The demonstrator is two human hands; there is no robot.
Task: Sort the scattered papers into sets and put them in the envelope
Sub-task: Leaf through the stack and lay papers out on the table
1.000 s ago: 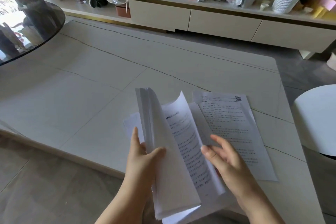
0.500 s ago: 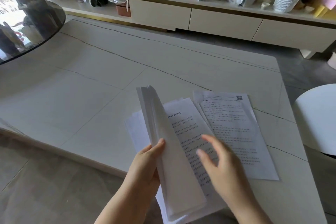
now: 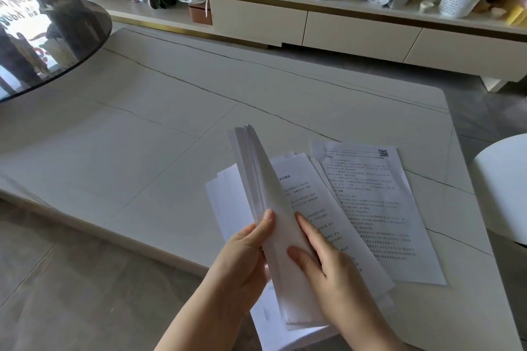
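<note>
A thick stack of white papers (image 3: 265,196) stands lifted on edge over the near side of the table, blank backs facing me. My left hand (image 3: 242,262) grips it, thumb on the front. My right hand (image 3: 322,265) pinches the rightmost sheets of that stack between thumb and fingers. Under the stack lies a printed sheet (image 3: 316,202) flat on the table. To its right rests a separate pile of printed pages with a QR code (image 3: 370,208). More sheets (image 3: 225,202) stick out at the left beneath the stack. No envelope is in view.
The white marble-look table (image 3: 142,151) spreads far left and back. A round glass table (image 3: 42,37) overhangs its left end. A white round stool (image 3: 502,188) stands at the right. A low cabinet (image 3: 356,28) crowded with bottles and baskets runs along the back.
The sheet that my right hand was turning has been laid flat on the table. My right hand has come back to the lifted stack and taken hold of its right-hand sheets.
</note>
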